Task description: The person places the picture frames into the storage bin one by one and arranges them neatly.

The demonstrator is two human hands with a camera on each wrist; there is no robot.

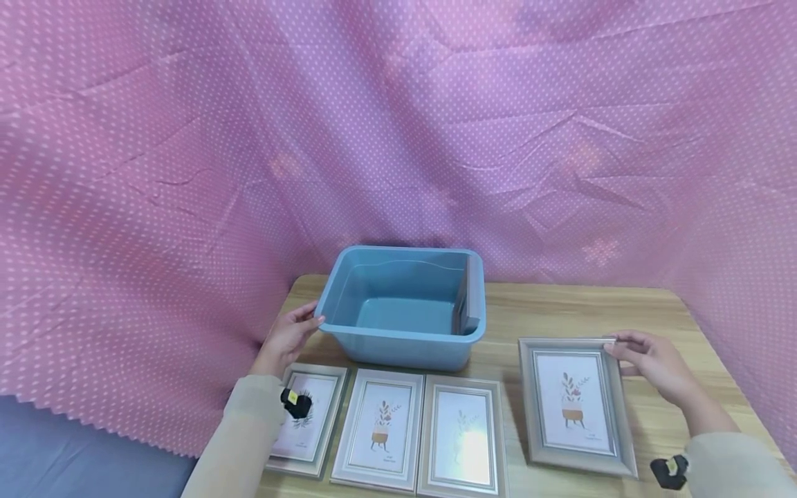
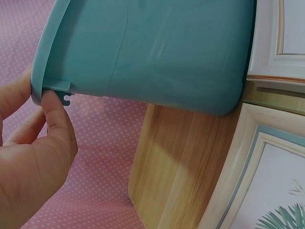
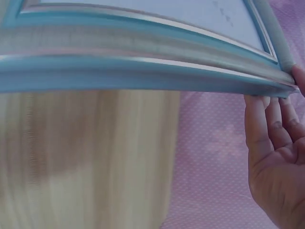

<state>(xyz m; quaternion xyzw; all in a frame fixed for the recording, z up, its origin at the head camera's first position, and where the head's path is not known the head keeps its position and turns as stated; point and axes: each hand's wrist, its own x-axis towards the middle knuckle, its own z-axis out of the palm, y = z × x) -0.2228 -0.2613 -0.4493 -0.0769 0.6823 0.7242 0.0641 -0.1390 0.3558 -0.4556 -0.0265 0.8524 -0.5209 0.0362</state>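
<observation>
My left hand [image 1: 290,337] pinches the rim of a blue plastic tub [image 1: 398,346] at its near left corner; the left wrist view shows the thumb and fingers on either side of that rim [image 2: 40,71]. Inside the tub, a picture frame [image 1: 471,297] stands on edge against the right wall. On the right, my right hand [image 1: 650,363] grips a silver picture frame [image 1: 575,456] by its upper right corner. Its print shows a plant in an orange pot. In the right wrist view, the fingers [image 3: 259,129] sit under that frame's edge, with the thumb on top.
In front of the tub, three picture frames lie in a row: one with a dark spiky plant [image 1: 320,443], one with a potted plant [image 1: 373,477], and one with glare on its glass [image 1: 463,491]. Pink dotted cloth [image 1: 398,138] hangs behind the wooden table [image 1: 579,304].
</observation>
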